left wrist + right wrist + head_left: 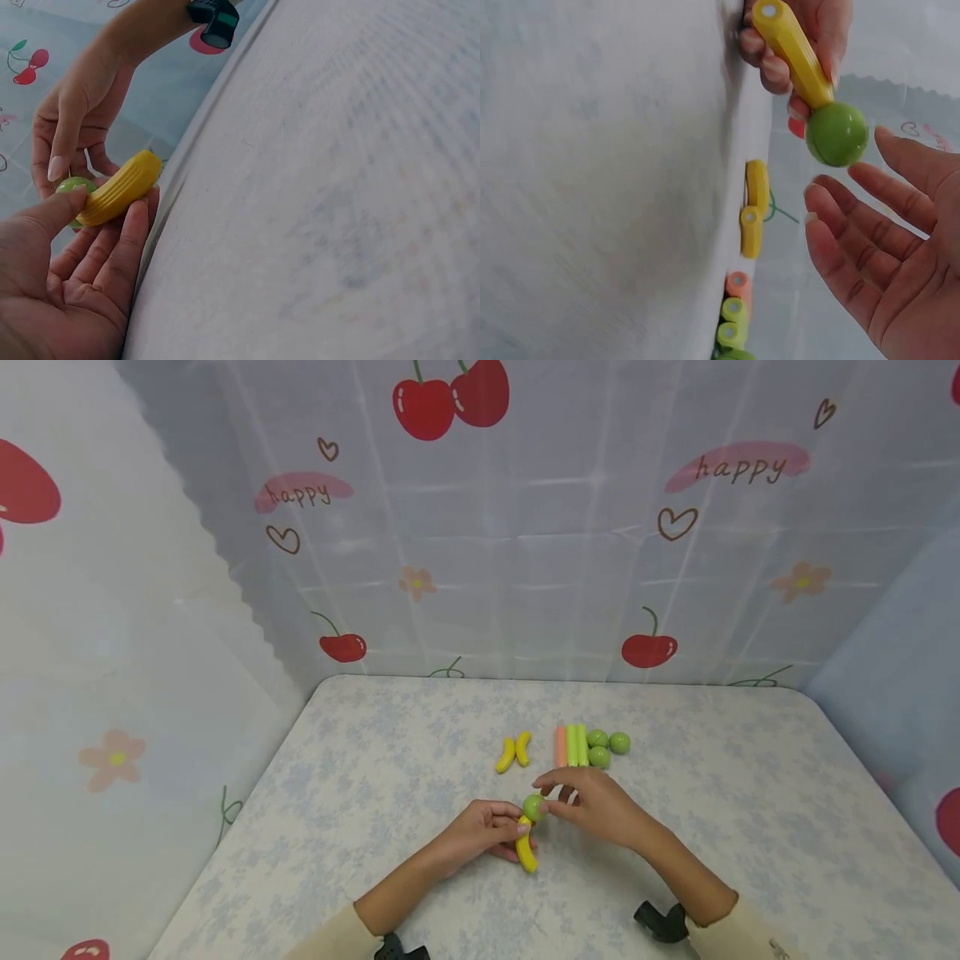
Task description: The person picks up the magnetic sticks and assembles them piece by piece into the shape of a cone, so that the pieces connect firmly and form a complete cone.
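Observation:
My left hand (483, 833) pinches a curved yellow toy stick (527, 853) between thumb and fingers, above the table. The stick has lengthwise ridges and a pale round disc (769, 10) in its end. A glossy green ball (837, 134) sits against the stick's other end. Around that ball my right hand (596, 806) is spread, thumb and fingers relaxed. In the right wrist view, a small gap shows between the right thumb and the ball; whether the index fingertip touches it I cannot tell. The left wrist view shows the left thumb over the joint of stick and ball (73, 184).
Beyond the hands lie two more curved yellow sticks (506, 755). To their right are an orange straight stick (561, 746), two light green straight sticks (577, 745) and three green balls (598, 756). A curtain with printed cherries (648, 650) hangs behind the patterned table (375, 760).

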Motion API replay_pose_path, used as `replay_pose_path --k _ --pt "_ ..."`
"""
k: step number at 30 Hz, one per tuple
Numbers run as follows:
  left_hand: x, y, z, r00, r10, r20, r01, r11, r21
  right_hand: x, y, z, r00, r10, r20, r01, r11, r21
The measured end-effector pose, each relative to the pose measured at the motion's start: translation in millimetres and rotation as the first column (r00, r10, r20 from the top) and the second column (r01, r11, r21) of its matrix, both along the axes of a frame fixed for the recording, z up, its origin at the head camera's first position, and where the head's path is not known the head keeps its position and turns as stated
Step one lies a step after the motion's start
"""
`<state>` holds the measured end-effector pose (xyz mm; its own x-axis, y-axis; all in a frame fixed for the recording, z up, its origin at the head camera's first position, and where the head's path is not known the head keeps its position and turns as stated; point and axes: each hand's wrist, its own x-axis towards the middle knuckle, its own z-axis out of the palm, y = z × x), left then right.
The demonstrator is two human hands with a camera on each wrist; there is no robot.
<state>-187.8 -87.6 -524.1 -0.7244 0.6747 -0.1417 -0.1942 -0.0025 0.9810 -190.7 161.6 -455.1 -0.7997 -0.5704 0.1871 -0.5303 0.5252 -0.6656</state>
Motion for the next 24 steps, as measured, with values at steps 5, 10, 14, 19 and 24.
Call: replay_pose_path --k 5,10,14,19,24 --pt "-1.4 0.2 -2.4 1.000 -0.007 -0.008 0.007 1.000 -0.011 -20.7 0.7 12.3 0.996 -0.051 -0.068 0.053 0.998 0.028" --pt "-1.7 0.2 -3.5 1.000 -0.009 -0.014 0.009 1.000 -0.016 -50.8 -4.9 20.7 0.987 -0.040 -0.154 0.059 0.991 0.119" --pt "-2.0 -0.1 -3.7 1.000 -0.014 -0.013 0.014 1.000 -0.009 -71.3 -13.7 22.0 0.993 -0.041 -0.107 0.065 0.971 0.230" --pt "-1.6 -0.5 -3.6 1.000 -0.017 -0.006 0.018 1.000 0.005 -90.0 -27.0 17.7 0.996 -0.029 -0.083 0.058 0.921 0.385" --pt "-1.8 -1.1 -4.7 1.000 -0.017 0.000 0.017 1.000 0.014 -104.9 -37.7 11.0 0.996 0.002 -0.093 0.044 0.867 0.496"
